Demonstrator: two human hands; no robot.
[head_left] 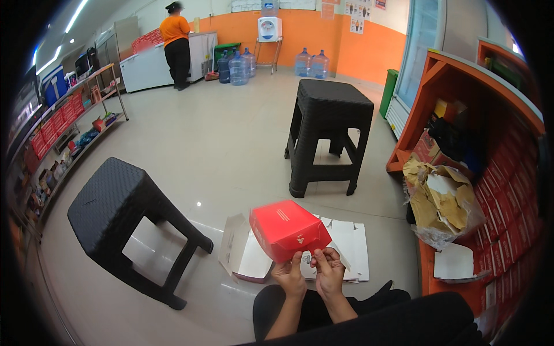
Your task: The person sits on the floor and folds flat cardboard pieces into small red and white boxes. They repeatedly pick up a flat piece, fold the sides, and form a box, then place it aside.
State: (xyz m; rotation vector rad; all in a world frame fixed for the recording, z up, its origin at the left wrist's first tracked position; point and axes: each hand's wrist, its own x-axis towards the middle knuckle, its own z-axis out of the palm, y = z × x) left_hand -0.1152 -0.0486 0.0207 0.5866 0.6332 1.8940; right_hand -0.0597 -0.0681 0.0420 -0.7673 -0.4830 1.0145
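You hold a red carton box (288, 229) up in front of you, over the floor and above a stack of flat white cartons (340, 245). Your left hand (290, 275) and right hand (329, 271) both pinch its lower edge, fingers closed on it. Two black stools (121, 213) stand beyond; crumpled brown paper (441, 202) sits to your right.

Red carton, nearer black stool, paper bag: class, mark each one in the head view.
red carton (287, 226), head view, top face.
nearer black stool (109, 199), head view, seat.
paper bag (441, 202), head view, crumpled front.
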